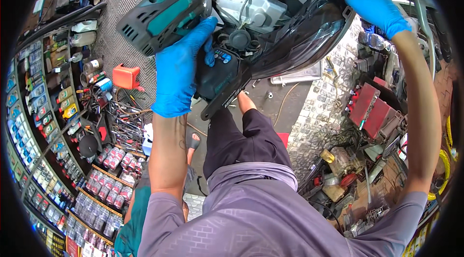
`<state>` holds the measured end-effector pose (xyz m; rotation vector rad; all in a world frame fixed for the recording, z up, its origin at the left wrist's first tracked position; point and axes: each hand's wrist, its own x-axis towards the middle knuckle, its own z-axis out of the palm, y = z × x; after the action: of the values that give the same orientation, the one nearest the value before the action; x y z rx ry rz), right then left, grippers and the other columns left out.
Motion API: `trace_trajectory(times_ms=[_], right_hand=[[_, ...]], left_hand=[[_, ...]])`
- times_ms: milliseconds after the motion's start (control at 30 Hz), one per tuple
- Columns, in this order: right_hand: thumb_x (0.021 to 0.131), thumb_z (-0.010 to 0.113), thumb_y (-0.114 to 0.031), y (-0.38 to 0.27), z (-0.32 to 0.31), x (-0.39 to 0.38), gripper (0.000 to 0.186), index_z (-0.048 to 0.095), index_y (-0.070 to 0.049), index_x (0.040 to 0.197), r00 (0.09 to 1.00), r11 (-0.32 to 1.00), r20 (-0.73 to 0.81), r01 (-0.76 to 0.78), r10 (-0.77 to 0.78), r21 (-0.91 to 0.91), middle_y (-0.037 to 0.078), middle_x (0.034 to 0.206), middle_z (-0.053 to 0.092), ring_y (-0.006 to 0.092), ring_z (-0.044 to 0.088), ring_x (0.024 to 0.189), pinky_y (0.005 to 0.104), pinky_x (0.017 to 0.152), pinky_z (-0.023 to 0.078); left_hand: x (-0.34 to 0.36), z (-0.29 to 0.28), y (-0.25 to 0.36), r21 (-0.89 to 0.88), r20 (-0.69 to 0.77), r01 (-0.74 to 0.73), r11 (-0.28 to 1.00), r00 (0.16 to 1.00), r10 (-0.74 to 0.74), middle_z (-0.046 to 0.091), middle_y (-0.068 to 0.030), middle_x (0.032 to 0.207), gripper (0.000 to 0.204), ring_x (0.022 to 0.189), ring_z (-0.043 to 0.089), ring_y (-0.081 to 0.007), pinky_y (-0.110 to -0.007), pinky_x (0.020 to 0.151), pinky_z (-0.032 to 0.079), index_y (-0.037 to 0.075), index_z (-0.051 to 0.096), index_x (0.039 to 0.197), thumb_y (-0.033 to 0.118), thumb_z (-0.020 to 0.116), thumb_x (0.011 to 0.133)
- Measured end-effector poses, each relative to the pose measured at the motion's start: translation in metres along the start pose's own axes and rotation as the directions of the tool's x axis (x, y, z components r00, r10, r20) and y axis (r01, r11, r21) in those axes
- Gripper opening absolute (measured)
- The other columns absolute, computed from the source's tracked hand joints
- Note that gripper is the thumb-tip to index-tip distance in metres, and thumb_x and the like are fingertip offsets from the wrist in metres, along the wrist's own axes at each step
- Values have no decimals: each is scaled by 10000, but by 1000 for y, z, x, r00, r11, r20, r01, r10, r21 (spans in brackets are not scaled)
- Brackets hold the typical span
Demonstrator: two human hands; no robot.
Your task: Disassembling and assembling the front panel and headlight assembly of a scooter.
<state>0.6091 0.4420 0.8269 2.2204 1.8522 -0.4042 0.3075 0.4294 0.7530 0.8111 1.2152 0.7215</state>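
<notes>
My left hand (181,61), in a blue glove, grips a black and teal cordless power tool (162,10) with a black battery (215,80), its nose angled up toward a vehicle's opened front. My right hand (367,1), also gloved, has its fingers closed on the upper edge of a glossy dark smoked panel (304,44) at the upper right. Between them are a silver unit (249,8), wiring and a round black fitting (239,39). A dark bar (224,100) hangs below the battery; I cannot tell what it attaches to.
Shelves of bottles and cans (41,117) line the left, near scattered tools (125,124) and an orange plastic piece (125,76). A person in teal (129,233) is at lower left. Red toolboxes (374,107) and clutter fill the right. A pale tray (295,77) lies on the ground.
</notes>
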Motion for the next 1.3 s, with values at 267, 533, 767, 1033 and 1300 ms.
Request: trace_trajectory(times_ms=[267, 533, 767, 1033, 1300], right_hand=[[986, 429, -353, 4, 2, 4, 412, 614, -39, 1178, 997, 997, -16, 68, -69, -39, 276, 1015, 641, 445, 614, 939, 482, 862, 478], [976, 485, -312, 24, 19, 11, 359, 617, -50, 1183, 995, 995, -76, 73, -68, 62, 247, 1009, 650, 407, 632, 922, 438, 854, 489], [988, 526, -292, 64, 45, 22, 357, 595, -80, 1267, 950, 960, -184, 270, -254, 72, 209, 1142, 644, 349, 635, 1026, 346, 928, 468], [988, 530, -278, 33, 28, 13, 343, 599, -77, 1257, 988, 969, 122, -122, 97, 215, 221, 1102, 644, 330, 648, 959, 347, 895, 480], [982, 535, -279, 35, 30, 12, 345, 595, -79, 1257, 997, 979, 51, -65, 56, 194, 223, 1081, 651, 356, 642, 972, 359, 890, 484]], left_hand=[[2, -1, 0, -49, -19, 79, 996, 997, -80, 517, -20, 644, 115, 536, 494, -124, -269, 506, 384, 38, 609, 815, 115, 665, 879], [0, -1, -3, 40, -34, 4, 999, 999, -3, 526, -2, 606, 235, 507, 483, -94, -249, 505, 365, 49, 593, 675, 146, 674, 874], [3, -6, -2, 39, -39, 69, 997, 997, -67, 522, -14, 644, 103, 535, 494, -119, -264, 506, 382, 36, 621, 834, 116, 662, 884], [-1, -3, -3, 55, -17, 35, 998, 999, -34, 516, -13, 647, 107, 542, 497, -122, -266, 509, 383, 34, 620, 840, 121, 662, 886], [5, -3, -3, 45, -23, 53, 998, 998, -52, 510, -16, 637, 114, 536, 497, -127, -268, 500, 384, 39, 609, 826, 119, 671, 877]])
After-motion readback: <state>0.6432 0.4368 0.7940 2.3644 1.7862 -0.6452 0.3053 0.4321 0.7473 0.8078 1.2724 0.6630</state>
